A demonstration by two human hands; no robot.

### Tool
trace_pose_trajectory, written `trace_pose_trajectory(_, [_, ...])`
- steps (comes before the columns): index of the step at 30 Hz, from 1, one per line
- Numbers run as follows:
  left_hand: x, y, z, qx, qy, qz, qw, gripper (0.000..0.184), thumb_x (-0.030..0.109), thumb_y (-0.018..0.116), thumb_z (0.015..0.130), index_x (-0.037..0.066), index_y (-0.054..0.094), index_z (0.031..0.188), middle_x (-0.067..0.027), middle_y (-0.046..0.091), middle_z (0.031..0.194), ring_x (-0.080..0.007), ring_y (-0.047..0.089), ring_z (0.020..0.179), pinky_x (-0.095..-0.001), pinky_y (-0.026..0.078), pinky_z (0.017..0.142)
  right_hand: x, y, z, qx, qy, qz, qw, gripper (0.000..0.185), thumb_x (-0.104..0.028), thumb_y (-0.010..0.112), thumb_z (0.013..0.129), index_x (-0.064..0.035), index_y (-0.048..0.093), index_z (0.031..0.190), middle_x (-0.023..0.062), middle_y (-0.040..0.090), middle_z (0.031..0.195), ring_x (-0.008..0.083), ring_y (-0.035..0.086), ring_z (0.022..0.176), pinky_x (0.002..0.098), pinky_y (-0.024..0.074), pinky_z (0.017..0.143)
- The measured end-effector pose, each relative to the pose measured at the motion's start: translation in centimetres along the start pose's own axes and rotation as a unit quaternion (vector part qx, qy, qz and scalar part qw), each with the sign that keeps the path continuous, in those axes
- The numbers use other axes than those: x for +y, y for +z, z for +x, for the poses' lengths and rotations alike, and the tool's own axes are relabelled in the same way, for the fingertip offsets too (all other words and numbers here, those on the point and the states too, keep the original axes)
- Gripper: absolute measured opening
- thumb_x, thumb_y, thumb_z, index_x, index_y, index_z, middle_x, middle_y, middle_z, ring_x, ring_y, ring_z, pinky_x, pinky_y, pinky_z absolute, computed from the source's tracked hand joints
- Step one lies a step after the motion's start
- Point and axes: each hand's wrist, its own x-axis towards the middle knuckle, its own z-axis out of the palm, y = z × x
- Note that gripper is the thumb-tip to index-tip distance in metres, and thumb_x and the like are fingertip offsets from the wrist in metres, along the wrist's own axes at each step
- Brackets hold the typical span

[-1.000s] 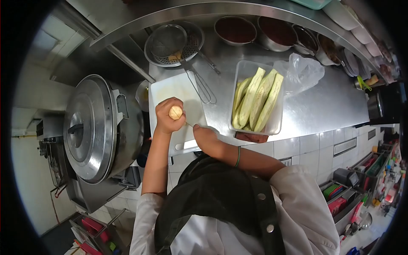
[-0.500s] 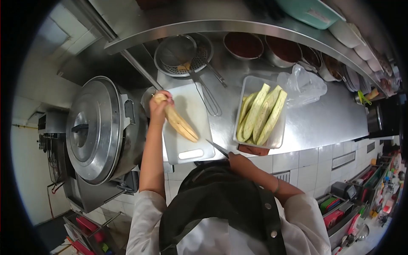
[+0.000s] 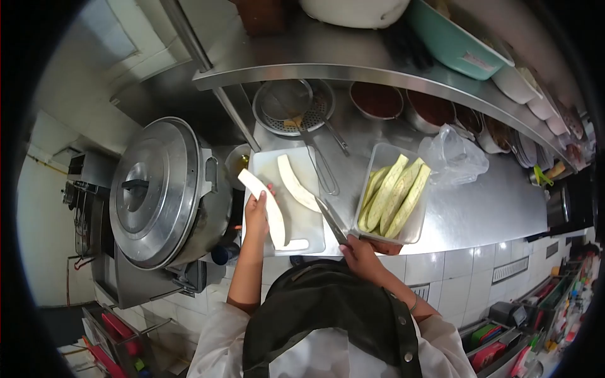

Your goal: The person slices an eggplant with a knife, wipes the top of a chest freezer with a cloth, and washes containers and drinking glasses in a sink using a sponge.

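Note:
My left hand is closed around one long, white-fleshed half of what looks like a peeled eggplant, held tilted over the left side of the white cutting board. The other eggplant half lies on the board, pale cut face up. My right hand grips a knife near the board's right edge, its tip at the lower end of the lying half. To the right, a clear plastic container holds several long, greenish peeled pieces.
A large lidded pot stands left of the board. Behind it are a whisk, a strainer and colander, and bowls of dark red contents. A plastic bag lies beyond the container. A metal shelf overhangs the counter.
The eggplant, earlier held together over the board, is now in two separate halves, one in my left hand and one on the board. My left hand has moved lower; the view has shifted.

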Motion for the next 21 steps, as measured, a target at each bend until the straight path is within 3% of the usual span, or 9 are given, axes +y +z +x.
trace_pose_trajectory(2, [2.4, 0.7, -1.7, 0.0, -0.036, -0.106, 0.994, 0.036, 0.023, 0.041, 0.099, 0.006, 0.042, 0.131, -0.0084, 0.055, 0.119, -0.0164, 0.054, 0.101, -0.0355, 0.048, 0.083, -1.7, 0.3, 1.4, -0.008, 0.01, 0.019, 1.0, 0.028, -0.021, 0.065, 0.084, 0.0002, 0.048, 0.09, 0.0214, 0.06, 0.07, 0.0388, 0.06, 0.066, 0.0407, 0.0467, 0.059])
trace_pose_trajectory(5, [4.6, 2.9, -4.2, 0.001, -0.046, -0.16, 0.986, 0.036, 0.022, 0.039, 0.099, 0.007, 0.041, 0.132, -0.0079, 0.054, 0.118, -0.0181, 0.054, 0.103, -0.0377, 0.048, 0.086, -5.1, 1.8, 4.1, 0.023, -0.069, 0.172, 0.982, 0.037, -0.023, 0.074, 0.077, 0.0015, 0.051, 0.093, 0.0126, 0.062, 0.076, 0.0212, 0.059, 0.065, 0.0352, 0.0462, 0.06])
trace_pose_trajectory(7, [5.3, 4.3, -5.5, -0.006, -0.01, -0.185, 0.983, 0.037, 0.021, 0.039, 0.099, 0.006, 0.04, 0.132, -0.0097, 0.053, 0.119, -0.0196, 0.053, 0.105, -0.0404, 0.047, 0.089, -7.3, 2.7, 5.7, -0.035, 0.003, 0.178, 0.983, 0.038, -0.019, 0.076, 0.075, 0.0, 0.05, 0.095, 0.0059, 0.061, 0.081, 0.0126, 0.055, 0.061, 0.0306, 0.0458, 0.055])
trace_pose_trajectory(8, [5.5, 4.5, -5.9, -0.013, 0.0, -0.199, 0.98, 0.037, 0.022, 0.038, 0.099, 0.006, 0.04, 0.132, -0.0099, 0.052, 0.119, -0.0199, 0.053, 0.106, -0.0399, 0.046, 0.091, -7.2, 3.6, 6.5, 0.003, -0.093, 0.121, 0.988, 0.041, -0.02, 0.075, 0.075, 0.001, 0.048, 0.098, 0.0105, 0.06, 0.079, 0.0151, 0.058, 0.062, 0.0311, 0.0492, 0.059])
trace_pose_trajectory(12, [8.7, 5.5, -8.0, -0.069, 0.038, -0.254, 0.964, 0.049, 0.042, 0.028, 0.099, 0.007, 0.038, 0.133, -0.0093, 0.052, 0.121, -0.0202, 0.052, 0.109, -0.0355, 0.041, 0.095, -10.8, 2.4, 6.8, -0.087, 0.045, 0.325, 0.941, 0.044, -0.011, 0.073, 0.076, 0.0009, 0.042, 0.106, 0.008, 0.057, 0.08, 0.0088, 0.049, 0.044, 0.0219, 0.0406, 0.039])
trace_pose_trajectory(16, [9.9, 5.6, -8.5, -0.045, 0.039, -0.173, 0.983, 0.06, 0.053, 0.024, 0.097, 0.009, 0.038, 0.135, -0.0065, 0.054, 0.115, -0.0164, 0.052, 0.102, -0.0325, 0.041, 0.092, -12.8, 3.2, 6.3, -0.13, 0.067, 0.307, 0.941, 0.041, -0.01, 0.07, 0.079, 0.0001, 0.043, 0.109, 0.0061, 0.057, 0.079, 0.008, 0.048, 0.043, 0.0226, 0.0401, 0.039])
trace_pose_trajectory(19, [9.5, 5.0, -7.7, -0.027, 0.022, -0.151, 0.988, 0.06, 0.055, 0.026, 0.096, 0.013, 0.038, 0.137, -0.0044, 0.055, 0.104, -0.015, 0.052, 0.09, -0.0312, 0.047, 0.076, -14.3, 3.3, 5.5, -0.133, 0.027, 0.248, 0.959, 0.032, -0.01, 0.065, 0.084, -0.0024, 0.045, 0.108, 0.0049, 0.057, 0.079, 0.0078, 0.046, 0.042, 0.0226, 0.0389, 0.038])
trace_pose_trajectory(20, [9.8, 4.7, -8.0, -0.038, 0.017, -0.164, 0.986, 0.06, 0.056, 0.027, 0.096, 0.014, 0.038, 0.138, -0.0044, 0.055, 0.103, -0.015, 0.052, 0.089, -0.0316, 0.048, 0.074, -10.8, 4.8, 6.0, -0.065, -0.084, 0.188, 0.976, 0.024, -0.012, 0.058, 0.089, -0.0033, 0.046, 0.108, 0.0043, 0.058, 0.082, 0.0078, 0.048, 0.046, 0.0225, 0.0389, 0.04])
trace_pose_trajectory(21, [10.0, 4.3, -8.2, -0.049, 0.01, -0.177, 0.983, 0.06, 0.056, 0.028, 0.095, 0.015, 0.037, 0.138, -0.0044, 0.055, 0.101, -0.0151, 0.052, 0.088, -0.032, 0.048, 0.072, -10.9, 4.0, 6.2, -0.039, -0.115, 0.166, 0.979, 0.023, -0.012, 0.056, 0.09, -0.0029, 0.046, 0.108, 0.0046, 0.059, 0.083, 0.008, 0.049, 0.049, 0.0229, 0.0398, 0.043])
